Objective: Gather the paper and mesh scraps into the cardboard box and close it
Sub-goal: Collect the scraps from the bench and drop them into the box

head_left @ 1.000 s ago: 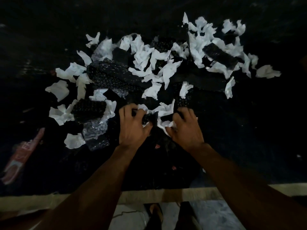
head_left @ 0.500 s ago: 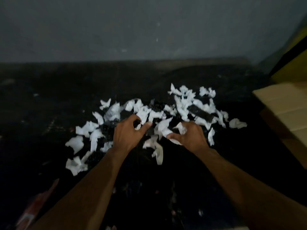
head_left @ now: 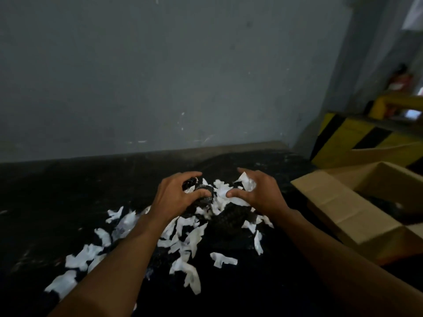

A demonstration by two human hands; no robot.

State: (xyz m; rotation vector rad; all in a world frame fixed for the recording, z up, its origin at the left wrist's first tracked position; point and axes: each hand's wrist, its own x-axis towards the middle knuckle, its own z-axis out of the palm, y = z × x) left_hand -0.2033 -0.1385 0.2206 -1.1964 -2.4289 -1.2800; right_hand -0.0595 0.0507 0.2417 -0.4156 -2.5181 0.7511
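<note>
White paper scraps (head_left: 187, 236) and black mesh pieces (head_left: 231, 217) lie scattered on a black table (head_left: 57, 202). My left hand (head_left: 176, 195) curls round a bunch of black mesh and white paper, lifted above the pile. Close beside it, my right hand (head_left: 258, 193) grips a wad of white paper scraps. An open cardboard box (head_left: 338, 202) stands at the right, its near flap folded outward and its inside dark.
A grey wall (head_left: 183, 76) rises behind the table. Yellow and black striped barriers (head_left: 357, 138) stand at the back right behind the box. More paper scraps (head_left: 77, 259) trail toward the table's near left.
The view has swung up and right, bringing the box into sight. Both hands have lifted off the table with bunches of scraps and moved rightward.
</note>
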